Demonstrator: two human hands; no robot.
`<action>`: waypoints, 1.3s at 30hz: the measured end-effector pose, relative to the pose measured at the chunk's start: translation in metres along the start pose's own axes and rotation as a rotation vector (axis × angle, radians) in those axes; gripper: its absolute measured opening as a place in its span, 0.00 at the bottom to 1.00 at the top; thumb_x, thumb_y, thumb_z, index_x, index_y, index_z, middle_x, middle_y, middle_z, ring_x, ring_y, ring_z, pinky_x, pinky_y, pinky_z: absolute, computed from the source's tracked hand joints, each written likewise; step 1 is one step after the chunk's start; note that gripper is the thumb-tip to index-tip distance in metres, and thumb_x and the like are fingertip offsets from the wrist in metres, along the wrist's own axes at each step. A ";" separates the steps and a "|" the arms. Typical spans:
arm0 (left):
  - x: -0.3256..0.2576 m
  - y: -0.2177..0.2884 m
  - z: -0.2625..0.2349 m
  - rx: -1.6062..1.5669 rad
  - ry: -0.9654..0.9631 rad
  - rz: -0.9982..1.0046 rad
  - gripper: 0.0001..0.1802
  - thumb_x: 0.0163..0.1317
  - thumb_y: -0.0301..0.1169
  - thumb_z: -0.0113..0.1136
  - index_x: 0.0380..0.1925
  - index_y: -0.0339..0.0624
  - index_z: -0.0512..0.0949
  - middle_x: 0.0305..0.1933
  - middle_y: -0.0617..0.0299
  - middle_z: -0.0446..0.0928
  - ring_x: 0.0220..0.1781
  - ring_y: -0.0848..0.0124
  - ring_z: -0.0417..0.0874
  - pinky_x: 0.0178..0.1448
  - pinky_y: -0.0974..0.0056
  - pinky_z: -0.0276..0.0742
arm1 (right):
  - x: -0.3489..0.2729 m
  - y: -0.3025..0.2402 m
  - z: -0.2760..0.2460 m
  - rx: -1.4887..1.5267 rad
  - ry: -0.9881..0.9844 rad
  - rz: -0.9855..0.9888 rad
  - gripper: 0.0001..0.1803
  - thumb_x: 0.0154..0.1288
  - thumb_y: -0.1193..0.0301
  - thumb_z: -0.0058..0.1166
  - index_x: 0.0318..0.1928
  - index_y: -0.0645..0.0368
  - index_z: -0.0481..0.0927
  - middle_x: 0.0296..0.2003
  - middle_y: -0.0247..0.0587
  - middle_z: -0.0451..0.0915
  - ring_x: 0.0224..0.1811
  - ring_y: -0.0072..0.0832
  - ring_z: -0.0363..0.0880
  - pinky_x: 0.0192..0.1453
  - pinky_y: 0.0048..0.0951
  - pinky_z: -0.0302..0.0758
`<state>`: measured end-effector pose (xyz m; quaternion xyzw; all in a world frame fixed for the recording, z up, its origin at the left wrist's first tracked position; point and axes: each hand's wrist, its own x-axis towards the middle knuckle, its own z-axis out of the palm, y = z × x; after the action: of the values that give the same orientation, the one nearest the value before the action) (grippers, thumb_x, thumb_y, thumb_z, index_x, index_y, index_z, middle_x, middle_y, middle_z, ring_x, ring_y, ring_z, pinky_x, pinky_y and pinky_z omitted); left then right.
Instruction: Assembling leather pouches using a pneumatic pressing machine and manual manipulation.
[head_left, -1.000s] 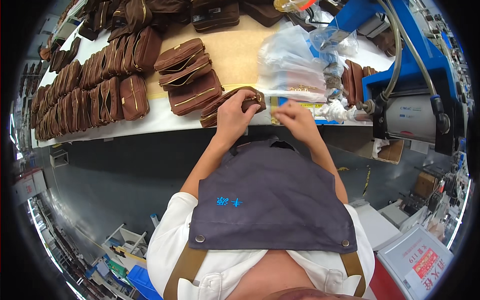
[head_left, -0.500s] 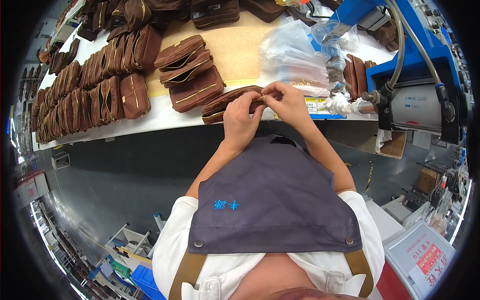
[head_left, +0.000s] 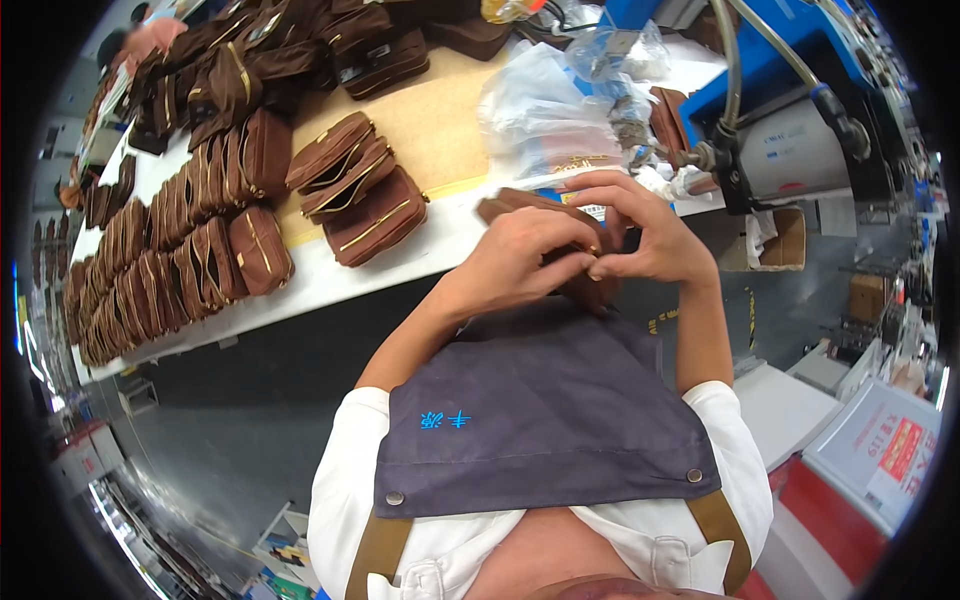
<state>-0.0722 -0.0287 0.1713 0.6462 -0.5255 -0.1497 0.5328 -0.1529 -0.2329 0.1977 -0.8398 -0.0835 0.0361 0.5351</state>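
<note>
A brown zippered pouch (head_left: 517,199) is held up at the table's front edge, close to my apron, partly hidden behind my hands. My left hand (head_left: 528,255) is closed on it, thumb and fingers bunched near one end. From the right, my right hand (head_left: 650,235) curves in, its thumb and fingertips pinched beside a small gold zipper pull at the pouch's end. The fingertips of both hands nearly meet there. Left of them, a short stack of brown pouches (head_left: 378,222) with gold zippers lies on the table.
Rows of brown pouches (head_left: 205,262) fill the left of the table, with a heap of darker brown bags (head_left: 245,75) behind. Clear plastic bags (head_left: 545,115) lie ahead. A blue machine with a metal cylinder (head_left: 795,150) stands at the right, above an open cardboard box (head_left: 778,240).
Both hands have brought the pouch right and nearer to my body, and it is now turned and tilted. My view has shifted, so the table appears more slanted.
</note>
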 end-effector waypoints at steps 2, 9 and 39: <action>0.014 0.003 0.003 -0.112 -0.083 0.061 0.06 0.57 0.29 0.64 0.34 0.42 0.80 0.35 0.56 0.81 0.38 0.58 0.82 0.42 0.59 0.77 | -0.011 0.001 -0.006 0.094 -0.066 -0.073 0.33 0.42 0.68 0.76 0.52 0.57 0.78 0.56 0.37 0.74 0.44 0.24 0.76 0.46 0.23 0.74; 0.053 -0.023 0.030 -0.267 -0.239 0.177 0.06 0.55 0.26 0.69 0.33 0.41 0.84 0.35 0.64 0.71 0.37 0.69 0.74 0.41 0.66 0.72 | -0.062 0.003 -0.019 -0.062 -0.026 0.370 0.19 0.48 0.63 0.72 0.32 0.62 0.78 0.25 0.34 0.78 0.30 0.22 0.75 0.36 0.25 0.71; 0.125 -0.096 0.082 -0.615 -0.109 -0.449 0.14 0.54 0.35 0.67 0.28 0.33 0.82 0.37 0.55 0.77 0.39 0.66 0.80 0.45 0.63 0.75 | -0.068 0.084 -0.017 0.563 0.649 0.384 0.32 0.53 0.69 0.67 0.57 0.66 0.71 0.48 0.36 0.78 0.48 0.22 0.77 0.56 0.26 0.74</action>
<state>-0.0337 -0.1892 0.1041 0.5464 -0.3288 -0.4474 0.6270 -0.2091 -0.2953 0.1270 -0.6303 0.2582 -0.1088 0.7240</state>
